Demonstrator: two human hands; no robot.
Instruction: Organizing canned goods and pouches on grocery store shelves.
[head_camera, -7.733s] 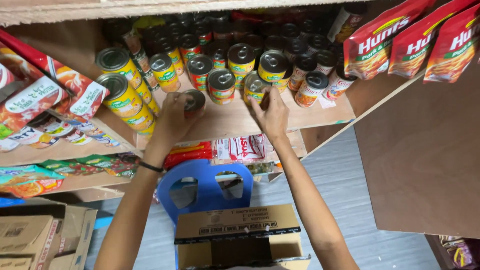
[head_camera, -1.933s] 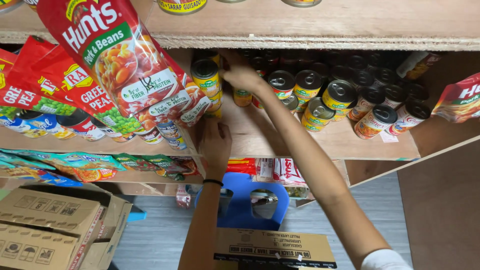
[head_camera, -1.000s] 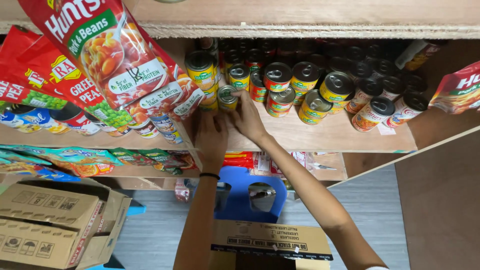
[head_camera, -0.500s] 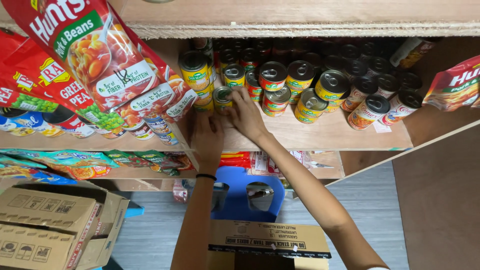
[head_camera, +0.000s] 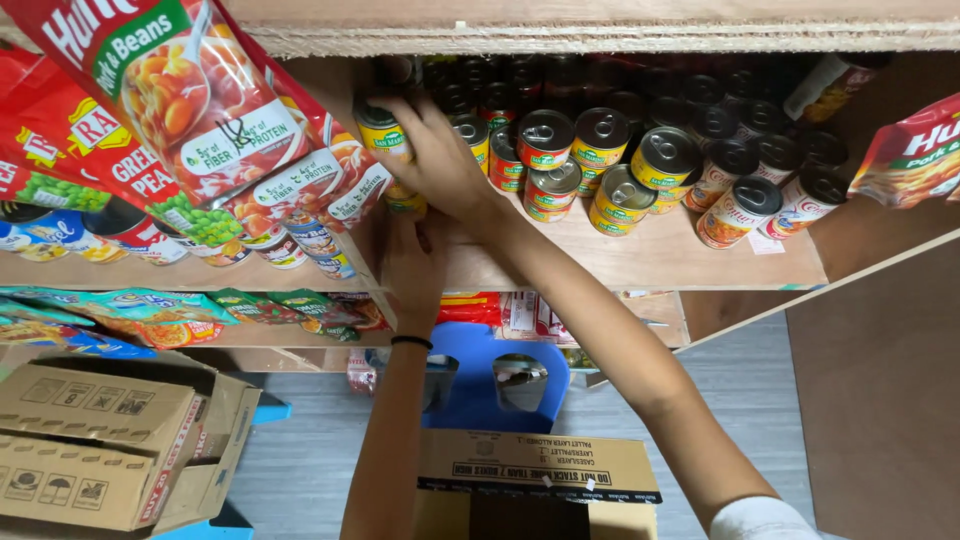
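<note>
The right hand clamps a yellow can, hiding the left hand's unreadable grip.

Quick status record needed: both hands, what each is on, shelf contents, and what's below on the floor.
right hand: gripping a yellow-green can, upper left of the can group
left hand: below it, at the wooden shelf front; its hold cannot be told
shelf contents: rows of cans, pull-tab lids facing the camera
left bay: red pouches hanging in front
floor: blue plastic stool, open cardboard box, stacked cartons
</note>
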